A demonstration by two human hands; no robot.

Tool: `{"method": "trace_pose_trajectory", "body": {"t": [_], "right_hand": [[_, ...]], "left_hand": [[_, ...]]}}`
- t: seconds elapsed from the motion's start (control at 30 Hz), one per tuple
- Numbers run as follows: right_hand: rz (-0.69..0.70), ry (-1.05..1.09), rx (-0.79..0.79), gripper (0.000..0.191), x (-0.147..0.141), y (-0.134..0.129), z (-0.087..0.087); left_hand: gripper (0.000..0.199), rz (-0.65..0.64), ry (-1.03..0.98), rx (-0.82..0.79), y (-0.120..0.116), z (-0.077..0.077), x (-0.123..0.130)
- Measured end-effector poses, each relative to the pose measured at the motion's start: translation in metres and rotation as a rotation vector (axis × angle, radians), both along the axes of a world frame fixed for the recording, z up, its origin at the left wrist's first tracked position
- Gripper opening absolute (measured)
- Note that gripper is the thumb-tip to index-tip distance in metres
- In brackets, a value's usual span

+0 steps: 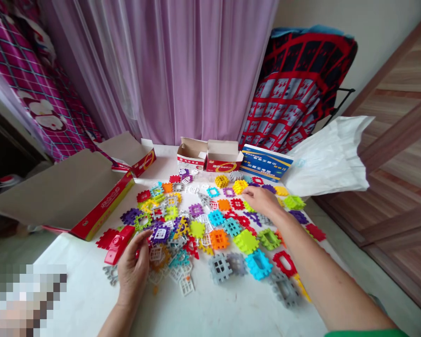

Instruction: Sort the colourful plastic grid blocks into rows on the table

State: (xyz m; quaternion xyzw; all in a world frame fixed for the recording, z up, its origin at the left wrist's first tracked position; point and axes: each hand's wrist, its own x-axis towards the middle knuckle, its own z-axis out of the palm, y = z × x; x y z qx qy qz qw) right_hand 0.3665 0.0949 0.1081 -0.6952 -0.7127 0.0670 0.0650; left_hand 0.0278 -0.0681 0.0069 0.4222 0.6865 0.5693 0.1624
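Pieces of coloured plastic [219,238] lie across the table [217,313] before the blue box [266,162]. Just before that box, the right hand [262,200] draws its fingertips together beside a yellow stack [240,187]; well left of and nearer than the box, the left hand [134,260] curves loosely beside a purple piece [161,234]. Whether either grips anything, I cannot tell.
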Motion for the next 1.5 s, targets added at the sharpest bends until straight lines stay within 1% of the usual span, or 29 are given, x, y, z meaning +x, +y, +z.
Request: {"method": "trace_pose_trajectory", "body": {"t": [0.13, 0.23, 0.33, 0.43, 0.5, 0.6, 0.73, 0.8, 0.9, 1.1, 1.27, 1.37, 1.43, 1.5], "right_hand": [[0.237, 0.102, -0.06, 0.024, -0.064, -0.032, -0.007], [0.356, 0.107, -0.126, 0.024, -0.102, -0.053, -0.014], [0.432, 0.029, -0.16, 0.038, -0.122, -0.066, -0.021], [0.467, -0.031, -0.175, 0.045, -0.129, -0.071, -0.029], [0.464, -0.049, -0.166, 0.045, -0.129, -0.073, -0.034], [0.447, -0.065, -0.156, 0.045, -0.13, -0.074, -0.037], [0.406, -0.086, -0.144, 0.044, -0.13, -0.07, -0.032], [0.369, -0.093, -0.114, 0.043, -0.131, -0.061, -0.029], [0.32, -0.095, -0.069, 0.043, -0.134, -0.041, -0.028], [0.191, -0.016, -0.058, 0.044, -0.158, 0.0, -0.04], [0.141, -0.05, -0.062, 0.041, -0.179, 0.018, -0.049], [0.138, -0.121, -0.074, 0.034, -0.183, 0.02, -0.049], [0.151, -0.133, -0.045, 0.028, -0.186, 0.016, -0.047], [0.186, -0.104, -0.024, 0.026, -0.192, 0.007, -0.043]], "left_hand": [[0.035, 0.088, -0.177, -0.005, 0.007, 0.002, -0.011], [0.034, 0.083, -0.262, -0.004, 0.012, -0.001, -0.015], [0.032, 0.069, -0.308, 0.011, 0.014, -0.002, -0.015], [0.03, 0.061, -0.344, 0.032, 0.015, 0.001, -0.013], [0.03, 0.057, -0.379, 0.043, 0.015, 0.002, -0.012], [0.03, 0.09, -0.437, 0.082, 0.015, 0.001, -0.015], [0.03, 0.127, -0.483, 0.138, 0.015, 0.002, -0.02], [0.029, 0.127, -0.492, 0.143, 0.015, 0.003, -0.02], [0.028, 0.122, -0.493, 0.132, 0.015, 0.005, -0.018], [0.025, 0.094, -0.467, 0.099, 0.016, 0.005, -0.014], [0.027, 0.089, -0.471, 0.096, 0.018, 0.003, -0.015], [0.027, 0.106, -0.487, 0.095, 0.018, 0.003, -0.015], [0.027, 0.113, -0.493, 0.083, 0.018, 0.004, -0.015], [0.026, 0.114, -0.502, 0.073, 0.018, 0.006, -0.014]]}}
